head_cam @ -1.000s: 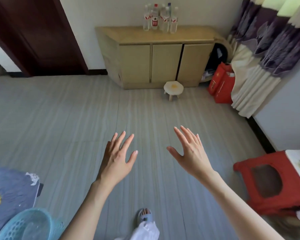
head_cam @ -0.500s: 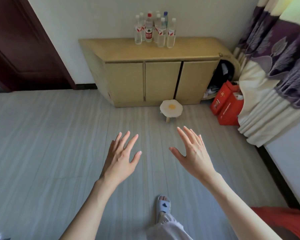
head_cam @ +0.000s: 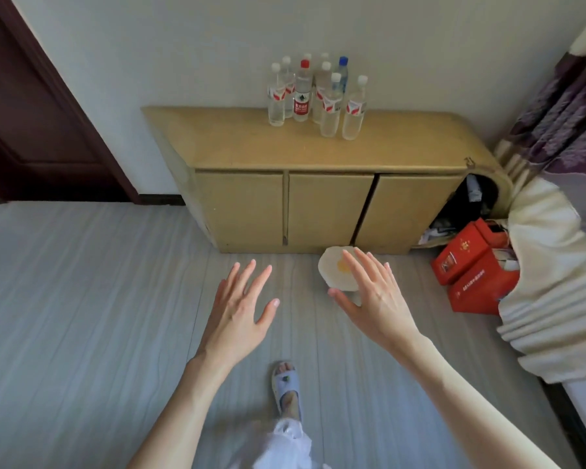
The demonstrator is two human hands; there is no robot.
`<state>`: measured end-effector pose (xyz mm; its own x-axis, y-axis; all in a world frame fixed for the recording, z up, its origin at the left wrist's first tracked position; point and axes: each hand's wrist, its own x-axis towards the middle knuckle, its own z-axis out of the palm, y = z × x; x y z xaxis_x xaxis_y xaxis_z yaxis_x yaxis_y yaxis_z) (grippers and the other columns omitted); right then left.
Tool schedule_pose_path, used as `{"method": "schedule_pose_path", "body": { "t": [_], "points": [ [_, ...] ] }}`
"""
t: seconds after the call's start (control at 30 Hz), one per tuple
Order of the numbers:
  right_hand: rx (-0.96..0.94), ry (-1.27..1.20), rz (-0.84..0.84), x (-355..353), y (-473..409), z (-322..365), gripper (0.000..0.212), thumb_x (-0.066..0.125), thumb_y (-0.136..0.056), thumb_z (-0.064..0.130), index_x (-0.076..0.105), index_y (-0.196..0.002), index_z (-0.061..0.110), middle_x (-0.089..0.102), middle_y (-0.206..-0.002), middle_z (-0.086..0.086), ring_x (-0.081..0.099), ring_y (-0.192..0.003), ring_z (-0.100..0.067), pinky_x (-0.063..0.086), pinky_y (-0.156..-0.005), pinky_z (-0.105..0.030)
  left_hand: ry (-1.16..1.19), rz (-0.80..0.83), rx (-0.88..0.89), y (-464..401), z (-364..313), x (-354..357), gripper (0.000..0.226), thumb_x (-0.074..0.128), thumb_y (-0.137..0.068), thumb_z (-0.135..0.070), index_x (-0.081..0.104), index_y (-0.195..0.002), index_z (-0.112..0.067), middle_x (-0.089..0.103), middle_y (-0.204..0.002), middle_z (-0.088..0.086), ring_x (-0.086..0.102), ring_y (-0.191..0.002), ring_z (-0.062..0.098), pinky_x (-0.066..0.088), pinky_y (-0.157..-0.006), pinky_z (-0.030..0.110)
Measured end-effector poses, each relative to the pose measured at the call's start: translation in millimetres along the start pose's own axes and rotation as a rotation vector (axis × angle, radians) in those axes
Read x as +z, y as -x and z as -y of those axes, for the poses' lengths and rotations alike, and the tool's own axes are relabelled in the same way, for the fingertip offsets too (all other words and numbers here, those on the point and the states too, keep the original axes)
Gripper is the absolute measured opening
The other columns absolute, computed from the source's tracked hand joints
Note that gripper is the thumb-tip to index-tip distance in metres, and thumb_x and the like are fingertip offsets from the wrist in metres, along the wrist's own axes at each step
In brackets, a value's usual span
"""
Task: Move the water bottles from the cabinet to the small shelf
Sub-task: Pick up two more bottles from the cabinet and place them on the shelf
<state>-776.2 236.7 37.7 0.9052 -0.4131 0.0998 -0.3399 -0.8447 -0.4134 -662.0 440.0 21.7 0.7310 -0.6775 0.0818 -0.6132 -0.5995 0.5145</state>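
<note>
Both hands empty, fingers spread: left hand (head_cam: 239,314), right hand (head_cam: 372,299). Bottles (head_cam: 317,96) upright on cabinet (head_cam: 318,154) at 12 o'clock.

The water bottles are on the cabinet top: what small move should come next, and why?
Probably one more step forward. The water bottles stand at the back of the cabinet, and both the left hand and right hand are open, empty, and short of it.
</note>
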Motion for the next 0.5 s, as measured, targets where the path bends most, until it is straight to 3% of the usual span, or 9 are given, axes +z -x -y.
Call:
{"method": "schedule_pose_path", "body": {
  "t": [0.2,0.5],
  "points": [
    [0.034,-0.002,-0.007,-3,-145,-16,0.066,0.049,-0.087,0.047,0.024,-0.142,0.021,0.026,-0.15,-0.007,0.018,-0.139,-0.025,0.01,-0.113,-0.042,-0.024,-0.025,0.062,-158,33,-22,0.065,0.022,-0.083,-0.056,0.024,-0.14,-0.027,0.02,-0.151,0.003,0.006,-0.141,0.02,0.011,-0.112,0.035],
    [0.061,-0.022,0.002,9,-315,-40,0.069,0.045,-0.085,0.054,0.026,-0.141,0.018,0.031,-0.147,-0.011,0.023,-0.137,-0.029,0.018,-0.112,-0.046,-0.016,0.071,0.038,-322,74,-26,0.071,0.014,-0.079,-0.061,0.016,-0.142,-0.03,0.011,-0.153,-0.001,-0.002,-0.141,0.015,0.008,-0.114,0.037]
  ]
}}
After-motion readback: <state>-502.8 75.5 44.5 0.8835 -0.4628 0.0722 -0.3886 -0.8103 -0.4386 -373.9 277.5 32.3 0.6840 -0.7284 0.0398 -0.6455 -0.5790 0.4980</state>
